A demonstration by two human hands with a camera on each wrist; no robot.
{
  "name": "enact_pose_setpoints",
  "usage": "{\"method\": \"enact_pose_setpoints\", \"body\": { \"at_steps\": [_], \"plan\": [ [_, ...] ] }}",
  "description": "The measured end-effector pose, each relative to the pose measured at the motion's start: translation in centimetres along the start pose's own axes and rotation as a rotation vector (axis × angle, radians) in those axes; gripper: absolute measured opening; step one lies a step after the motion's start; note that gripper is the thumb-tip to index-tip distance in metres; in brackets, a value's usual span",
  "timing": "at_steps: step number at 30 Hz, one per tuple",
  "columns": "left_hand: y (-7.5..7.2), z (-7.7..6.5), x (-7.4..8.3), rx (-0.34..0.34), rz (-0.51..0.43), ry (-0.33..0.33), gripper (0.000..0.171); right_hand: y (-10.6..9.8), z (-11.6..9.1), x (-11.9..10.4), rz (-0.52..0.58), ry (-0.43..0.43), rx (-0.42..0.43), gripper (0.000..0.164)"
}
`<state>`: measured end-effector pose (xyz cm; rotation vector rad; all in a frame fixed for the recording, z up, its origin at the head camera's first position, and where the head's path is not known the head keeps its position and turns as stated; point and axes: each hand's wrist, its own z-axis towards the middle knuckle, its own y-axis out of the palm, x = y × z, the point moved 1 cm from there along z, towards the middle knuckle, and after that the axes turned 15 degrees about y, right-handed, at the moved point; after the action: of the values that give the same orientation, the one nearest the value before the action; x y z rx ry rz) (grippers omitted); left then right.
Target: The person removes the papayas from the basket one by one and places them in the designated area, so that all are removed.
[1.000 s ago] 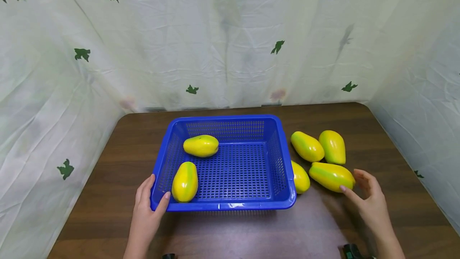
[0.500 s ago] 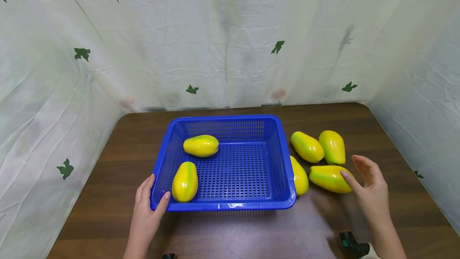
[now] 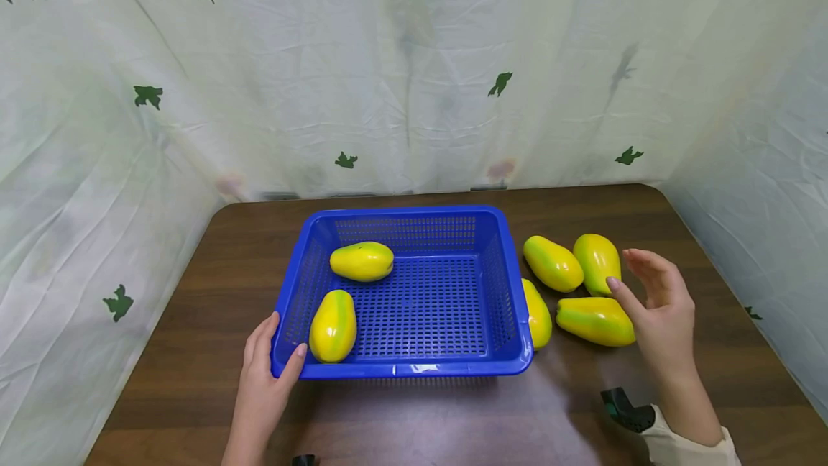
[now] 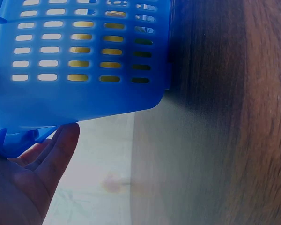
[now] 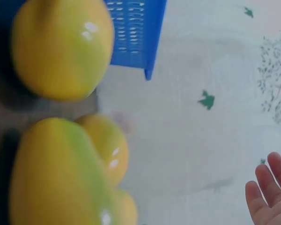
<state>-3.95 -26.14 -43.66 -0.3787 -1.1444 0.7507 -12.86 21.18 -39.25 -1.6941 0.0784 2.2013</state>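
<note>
My left hand (image 3: pixel 264 372) grips the blue plastic basket (image 3: pixel 414 370) at its front left corner, thumb over the rim. In the left wrist view, the fingers curl against the outside of the basket wall (image 4: pixel 75 101). Two glossy yellow-green papayas, one at the back (image 3: pixel 362 262) and one in front (image 3: pixel 333 326), lie in the basket's left half. My right hand (image 3: pixel 663 308) holds nothing; thumb and fingers are spread apart. It hovers just right of the far-right papaya (image 3: pixel 596 265) and the near papaya (image 3: pixel 595 321).
Another papaya (image 3: pixel 552 263) lies right of the basket, and one more (image 3: pixel 537 315) is partly hidden by the basket's right rim. Brown wooden table (image 3: pixel 414 423) lies beneath. A pale patterned curtain (image 3: pixel 414 92) encloses the back and sides. A black device (image 3: pixel 627 410) sits at my right wrist.
My right hand has left the near papaya and moved away from me toward the far-right one. The near papaya and the one by the rim shifted slightly. My left hand stays put.
</note>
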Motion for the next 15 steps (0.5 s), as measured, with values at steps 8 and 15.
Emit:
{"method": "enact_pose_setpoints", "body": {
  "at_steps": [8, 15],
  "plan": [
    [0.0, 0.0, 0.0, 0.001, 0.003, 0.002, 0.063, 1.4, 1.3, -2.3, 0.049, -0.079, -0.057, 0.051],
    [-0.1, 0.0, 0.2, -0.002, 0.0, -0.001, 0.063, 3.2, 2.4, -4.3, 0.011, -0.15, -0.125, 0.051]
  ]
}}
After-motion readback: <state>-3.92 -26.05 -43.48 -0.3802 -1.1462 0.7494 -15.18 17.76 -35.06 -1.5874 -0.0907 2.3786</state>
